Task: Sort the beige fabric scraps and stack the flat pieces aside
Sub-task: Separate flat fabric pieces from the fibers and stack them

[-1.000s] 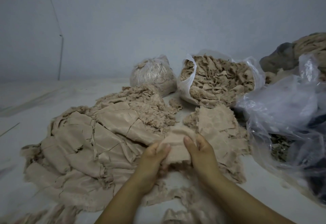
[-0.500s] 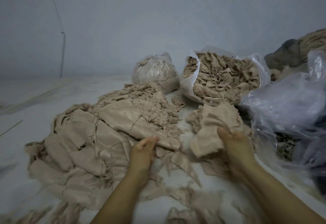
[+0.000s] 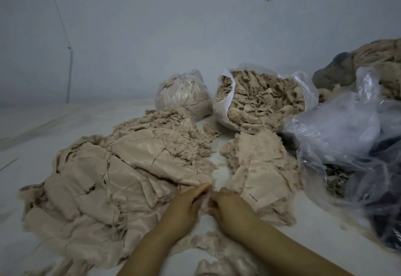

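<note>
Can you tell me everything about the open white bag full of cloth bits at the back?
The open white bag is thin, crinkly plastic, slumped and tipped toward the camera with its mouth wide open. Crumpled, frayed beige scraps fill it to the brim. It sits at the back near the wall, beside a smaller tied bag on one side and a clear plastic bag on the other. A pile of flat beige pieces lies just in front. No hand touches it.
</note>
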A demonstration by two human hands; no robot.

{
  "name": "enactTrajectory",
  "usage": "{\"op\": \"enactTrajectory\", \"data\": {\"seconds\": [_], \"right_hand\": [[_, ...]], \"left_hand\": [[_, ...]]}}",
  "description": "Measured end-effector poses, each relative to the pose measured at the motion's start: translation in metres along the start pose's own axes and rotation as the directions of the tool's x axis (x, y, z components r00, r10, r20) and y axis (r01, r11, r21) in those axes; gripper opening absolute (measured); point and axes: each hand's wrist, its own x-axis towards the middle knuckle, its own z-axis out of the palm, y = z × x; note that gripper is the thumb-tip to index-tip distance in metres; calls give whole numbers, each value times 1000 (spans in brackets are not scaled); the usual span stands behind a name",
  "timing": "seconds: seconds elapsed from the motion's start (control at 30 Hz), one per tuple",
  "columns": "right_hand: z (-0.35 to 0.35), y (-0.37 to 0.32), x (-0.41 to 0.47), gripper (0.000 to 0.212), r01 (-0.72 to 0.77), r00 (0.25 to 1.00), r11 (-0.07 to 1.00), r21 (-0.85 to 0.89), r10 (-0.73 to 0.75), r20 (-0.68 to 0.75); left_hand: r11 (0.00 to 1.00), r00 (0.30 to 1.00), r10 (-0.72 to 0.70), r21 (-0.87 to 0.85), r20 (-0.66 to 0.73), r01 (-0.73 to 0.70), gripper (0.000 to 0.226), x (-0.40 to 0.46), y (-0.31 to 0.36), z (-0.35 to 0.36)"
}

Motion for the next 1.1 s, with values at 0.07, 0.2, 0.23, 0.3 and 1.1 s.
{"op": "enactTrajectory", "data": {"seconds": [0.07, 0.2, 0.23, 0.3, 1.1], "right_hand": [[3, 1, -7, 13, 28, 996, 999, -26, -26, 81], [-17, 19, -24, 10, -5, 976, 997, 75, -11, 216], [-22, 22, -27, 8, -7, 976, 995, 104, -16, 219], [-24, 26, -32, 4, 15, 977, 989, 150, -46, 206], [5, -7, 20, 26, -53, 915, 507, 860, 370, -162]], "left_hand": [[1000, 1000, -26, 1, 6, 26, 43, 0, -2, -1], [991, 980, -131, -48, -149, 125, 43, 6, -7, -9], [992, 983, -122, -13, -135, 122, 43, 6, -9, -10], [991, 992, -90, 92, -94, 99, 46, 4, -14, -9], [950, 877, -99, -307, -470, -58, 32, -3, 14, -27]]}}
